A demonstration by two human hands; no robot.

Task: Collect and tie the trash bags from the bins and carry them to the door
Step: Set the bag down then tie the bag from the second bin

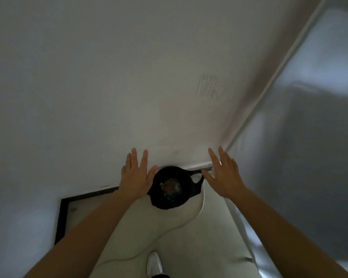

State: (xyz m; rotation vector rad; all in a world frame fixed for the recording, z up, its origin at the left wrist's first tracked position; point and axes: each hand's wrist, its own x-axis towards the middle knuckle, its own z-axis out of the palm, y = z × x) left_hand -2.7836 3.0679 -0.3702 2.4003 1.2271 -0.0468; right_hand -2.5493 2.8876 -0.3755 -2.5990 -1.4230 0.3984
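A small round bin lined with a black trash bag point(181, 199) stands on the floor in a wall corner. Crumpled coloured rubbish point(171, 187) lies at its bottom. One bag handle loop point(197, 178) sticks out at the bin's right side. My left hand point(136, 173) hovers flat, fingers spread, just left of the bin's rim. My right hand point(223, 175) is spread flat to the right of the bin, its thumb close to the handle loop. Neither hand holds anything.
A white wall point(109, 77) rises straight ahead, and a glossy grey surface point(309, 137) stands to the right. A thin white cable point(189, 219) runs across the pale floor. A dark-framed panel point(61, 219) is at the left. A white shoe point(154, 264) shows below.
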